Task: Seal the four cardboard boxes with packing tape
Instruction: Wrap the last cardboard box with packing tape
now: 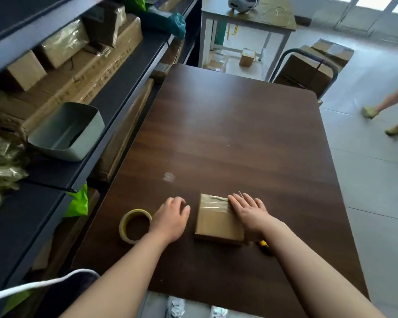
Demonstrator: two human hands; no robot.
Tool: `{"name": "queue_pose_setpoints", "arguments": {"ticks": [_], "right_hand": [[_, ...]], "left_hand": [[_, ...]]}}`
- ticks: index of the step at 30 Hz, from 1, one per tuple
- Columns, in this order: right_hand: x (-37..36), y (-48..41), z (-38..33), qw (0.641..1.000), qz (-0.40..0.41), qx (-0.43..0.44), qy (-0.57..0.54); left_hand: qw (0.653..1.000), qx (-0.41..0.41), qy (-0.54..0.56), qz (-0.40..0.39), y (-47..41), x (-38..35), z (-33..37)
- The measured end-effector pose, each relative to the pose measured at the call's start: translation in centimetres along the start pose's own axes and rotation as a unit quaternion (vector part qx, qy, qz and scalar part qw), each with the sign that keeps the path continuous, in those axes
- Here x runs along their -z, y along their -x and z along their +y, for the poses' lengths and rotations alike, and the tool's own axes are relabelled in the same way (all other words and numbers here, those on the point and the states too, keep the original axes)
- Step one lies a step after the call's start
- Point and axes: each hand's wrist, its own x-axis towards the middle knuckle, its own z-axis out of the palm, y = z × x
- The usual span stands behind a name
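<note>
Uneven pressure could wrinkle the tape strip [213, 203] across the far end of the cardboard box [216, 222], or skid the box on the table [228, 122], since nothing braces its left side. The right hand [248, 211] lies flat, fingers straight, on the box's right edge. The left hand [170, 218], loosely curled and empty, sits just left of the box, with the tape roll [135, 226] beyond.

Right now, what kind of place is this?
Probably a stockroom or packing room: dark metal shelving stacked with taped brown cardboard boxes, and a dark wood-grain table holding a yellowish roll of packing tape and a small brown cardboard box.
</note>
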Motion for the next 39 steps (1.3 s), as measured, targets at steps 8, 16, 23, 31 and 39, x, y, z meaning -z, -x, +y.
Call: {"name": "queue_pose_setpoints", "arguments": {"ticks": [8, 16, 23, 31, 39], "right_hand": [[2.1, -2.9, -1.3, 0.955, 0.120, 0.014, -0.271], [1.6, -9.9, -5.8, 0.939, 0.238, -0.061, -0.239], [0.6, -10.8, -6.0, 0.940, 0.256, -0.060, -0.217], [0.0, -9.7, -3.6, 0.951, 0.253, -0.061, -0.169], [-1.0, -8.3, -1.4, 0.943, 0.248, -0.076, -0.208]], "left_hand": [[0.983, 0.089, 0.160, -0.018, -1.6, -4.7, 2.5], [0.972, 0.101, 0.207, 0.045, -2.2, -7.1, 3.3], [0.972, 0.096, 0.204, 0.060, -2.8, -7.5, 3.1], [0.970, 0.122, 0.197, 0.070, -2.2, -7.1, 3.4], [0.979, 0.123, 0.154, 0.059, -2.4, -7.4, 3.8]]}}
